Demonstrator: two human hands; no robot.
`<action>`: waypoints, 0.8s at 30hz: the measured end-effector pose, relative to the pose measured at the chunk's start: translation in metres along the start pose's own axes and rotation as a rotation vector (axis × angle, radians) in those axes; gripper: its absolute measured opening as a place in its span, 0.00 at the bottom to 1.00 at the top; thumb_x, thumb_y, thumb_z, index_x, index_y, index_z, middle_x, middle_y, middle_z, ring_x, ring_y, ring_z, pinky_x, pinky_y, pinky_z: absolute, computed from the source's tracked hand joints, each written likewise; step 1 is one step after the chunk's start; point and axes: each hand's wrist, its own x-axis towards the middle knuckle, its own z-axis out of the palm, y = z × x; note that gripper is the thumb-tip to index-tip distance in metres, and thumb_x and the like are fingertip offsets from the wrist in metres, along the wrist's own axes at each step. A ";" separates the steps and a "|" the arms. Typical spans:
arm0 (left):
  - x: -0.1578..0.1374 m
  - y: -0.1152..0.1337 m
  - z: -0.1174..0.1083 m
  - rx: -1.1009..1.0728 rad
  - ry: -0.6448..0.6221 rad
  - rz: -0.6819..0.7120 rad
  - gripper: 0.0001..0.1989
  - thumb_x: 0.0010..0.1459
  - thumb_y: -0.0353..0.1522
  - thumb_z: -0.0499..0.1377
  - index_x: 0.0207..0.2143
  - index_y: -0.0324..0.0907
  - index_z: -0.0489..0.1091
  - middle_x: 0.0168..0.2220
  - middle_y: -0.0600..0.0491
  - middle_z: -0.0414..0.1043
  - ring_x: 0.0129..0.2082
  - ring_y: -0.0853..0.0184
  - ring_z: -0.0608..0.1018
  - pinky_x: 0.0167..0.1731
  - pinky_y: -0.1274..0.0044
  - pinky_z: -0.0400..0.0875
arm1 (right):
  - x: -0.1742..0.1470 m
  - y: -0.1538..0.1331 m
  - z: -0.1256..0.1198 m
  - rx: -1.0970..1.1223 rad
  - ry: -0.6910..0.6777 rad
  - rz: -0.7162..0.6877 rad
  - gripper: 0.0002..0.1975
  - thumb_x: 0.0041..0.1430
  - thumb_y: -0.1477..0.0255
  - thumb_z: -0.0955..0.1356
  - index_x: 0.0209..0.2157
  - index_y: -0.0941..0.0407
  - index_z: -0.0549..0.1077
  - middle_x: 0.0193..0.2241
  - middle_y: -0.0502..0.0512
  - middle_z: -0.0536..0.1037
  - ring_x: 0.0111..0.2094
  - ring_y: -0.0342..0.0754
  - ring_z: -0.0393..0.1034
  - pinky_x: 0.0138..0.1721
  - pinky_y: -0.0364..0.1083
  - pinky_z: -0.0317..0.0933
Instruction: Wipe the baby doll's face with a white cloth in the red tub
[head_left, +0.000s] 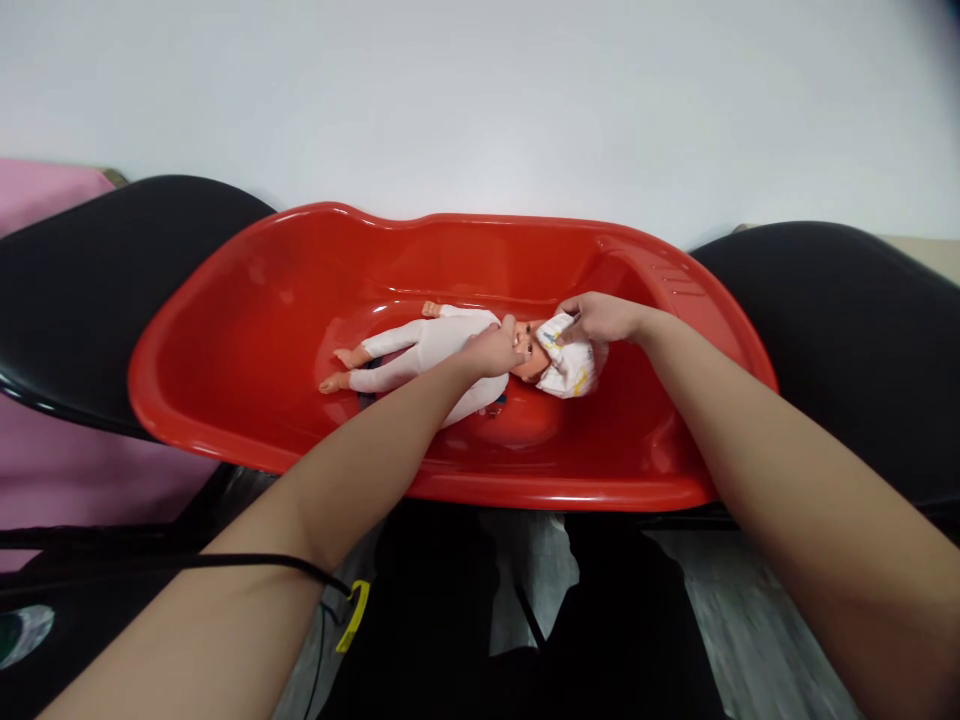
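A baby doll (442, 340) in white clothes lies on its back in a red baby bathtub (240, 310), bare feet to the left and head to the right. A white cap (574, 372) with yellow and blue print covers the top of its head. My left hand (493, 350) is closed at the doll's chin and neck, its fingertips partly hidden. At the cap's upper edge, my right hand (596, 318) pinches the fabric by the forehead. Part of the doll's chest is behind my left hand and forearm.
Black chair seats (112, 270) flank the tub on the left and right. A white wall (480, 110) rises behind it. A black cable with a yellow tag (354, 615) crosses my left forearm. Pink cloth (82, 460) shows at the far left.
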 end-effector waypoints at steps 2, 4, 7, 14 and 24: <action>-0.001 0.000 0.000 -0.009 0.003 0.004 0.19 0.71 0.40 0.60 0.57 0.43 0.61 0.60 0.36 0.77 0.58 0.47 0.81 0.55 0.64 0.73 | -0.001 -0.001 0.000 -0.004 0.020 -0.001 0.20 0.47 0.64 0.81 0.40 0.55 0.78 0.35 0.55 0.83 0.34 0.54 0.79 0.31 0.47 0.73; -0.002 0.000 -0.001 -0.020 -0.002 0.004 0.18 0.71 0.40 0.60 0.57 0.44 0.61 0.60 0.37 0.77 0.58 0.48 0.81 0.54 0.65 0.73 | -0.001 -0.001 0.000 -0.003 0.046 -0.007 0.21 0.45 0.63 0.82 0.39 0.55 0.79 0.33 0.55 0.82 0.33 0.53 0.78 0.31 0.47 0.73; -0.005 0.002 -0.003 -0.027 -0.010 -0.006 0.18 0.71 0.40 0.60 0.57 0.44 0.60 0.61 0.37 0.77 0.58 0.48 0.81 0.53 0.65 0.73 | 0.000 0.001 0.000 0.006 0.060 -0.001 0.21 0.44 0.62 0.83 0.39 0.55 0.80 0.32 0.55 0.82 0.31 0.54 0.77 0.29 0.48 0.73; -0.009 0.006 -0.005 -0.059 -0.016 0.001 0.17 0.72 0.39 0.59 0.57 0.43 0.61 0.59 0.39 0.78 0.59 0.50 0.79 0.55 0.65 0.72 | 0.002 0.005 -0.001 -0.001 0.076 -0.016 0.13 0.48 0.71 0.77 0.38 0.55 0.80 0.39 0.56 0.85 0.39 0.55 0.80 0.32 0.45 0.72; -0.014 0.008 -0.008 -0.079 -0.026 0.004 0.19 0.72 0.38 0.60 0.59 0.40 0.62 0.56 0.36 0.78 0.55 0.49 0.79 0.56 0.64 0.70 | 0.001 0.003 -0.003 -0.048 0.072 0.019 0.12 0.51 0.72 0.77 0.39 0.55 0.80 0.39 0.57 0.86 0.40 0.58 0.81 0.37 0.49 0.76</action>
